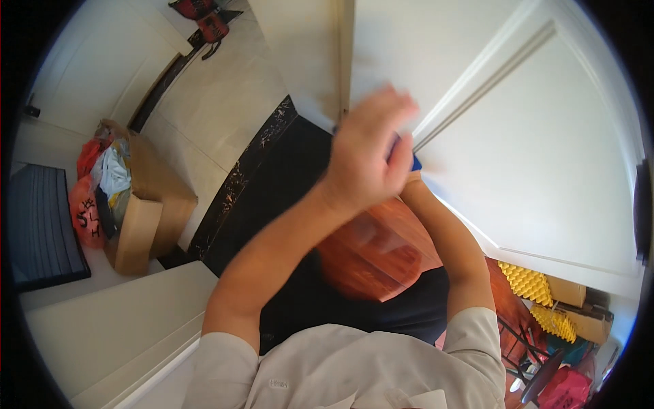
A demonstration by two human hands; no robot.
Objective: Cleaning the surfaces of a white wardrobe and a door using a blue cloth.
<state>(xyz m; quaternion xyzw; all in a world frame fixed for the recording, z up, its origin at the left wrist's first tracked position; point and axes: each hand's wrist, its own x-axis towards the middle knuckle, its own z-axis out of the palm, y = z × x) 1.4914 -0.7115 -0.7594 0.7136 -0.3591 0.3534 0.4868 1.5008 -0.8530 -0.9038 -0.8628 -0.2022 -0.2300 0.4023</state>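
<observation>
My left hand (365,148), blurred by motion, is raised in front of the white panelled door (536,153) near its edge. Its fingers are bent, with the thumb apart from them. Behind it, my right hand (412,177) is mostly hidden; only the wrist area shows, close to the door's face. A bit of blue material (416,162), perhaps cloth, appears just beyond that wrist. Something dark blue is visible between my left thumb and fingers, but whether that hand holds it I cannot tell. Below my hands lies a reddish-brown wood floor (378,255).
A dark stone threshold (245,174) borders pale floor tiles (204,107). On the left stands an open cardboard box (168,214) with plastic bags (115,168). Behind the door at lower right are yellow foam pieces (526,283), boxes (592,324) and a pink bag (564,388).
</observation>
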